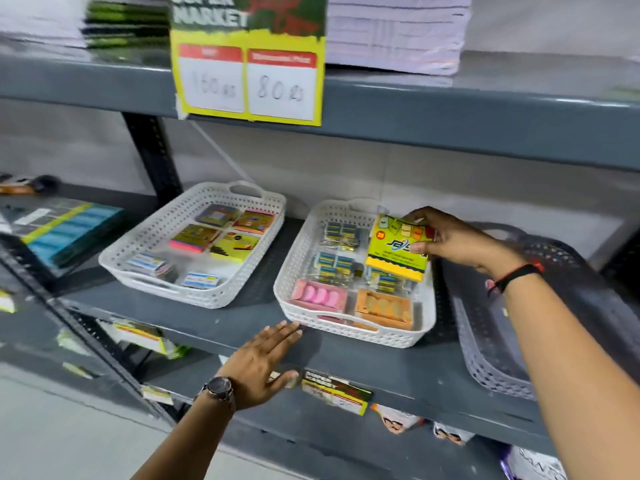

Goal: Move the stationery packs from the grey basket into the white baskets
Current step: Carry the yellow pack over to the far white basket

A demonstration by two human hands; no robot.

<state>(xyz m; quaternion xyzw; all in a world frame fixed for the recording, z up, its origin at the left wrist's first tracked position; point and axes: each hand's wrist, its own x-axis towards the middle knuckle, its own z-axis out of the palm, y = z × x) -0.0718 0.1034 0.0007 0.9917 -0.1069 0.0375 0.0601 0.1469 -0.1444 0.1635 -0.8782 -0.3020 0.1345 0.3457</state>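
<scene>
My right hand (pixel 460 242) grips a yellow stationery pack (pixel 398 249) and holds it over the back right part of the right white basket (pixel 294 271). That basket holds clip packs, a pink pack (pixel 320 295) and an orange pack (pixel 384 308). The left white basket (pixel 145 244) holds several sticky-note packs. The grey basket (pixel 491 344) stands at the far right, partly hidden by my right arm; its contents are not visible. My left hand (pixel 263 362) lies flat and open on the shelf's front edge, fingertips near the right white basket's front corner.
All three baskets stand on a grey metal shelf (pixel 242 327). A yellow price sign (pixel 247 74) hangs from the shelf above, which carries paper stacks. Blue packs (pixel 69 230) lie at the left. Price tags and more goods show below.
</scene>
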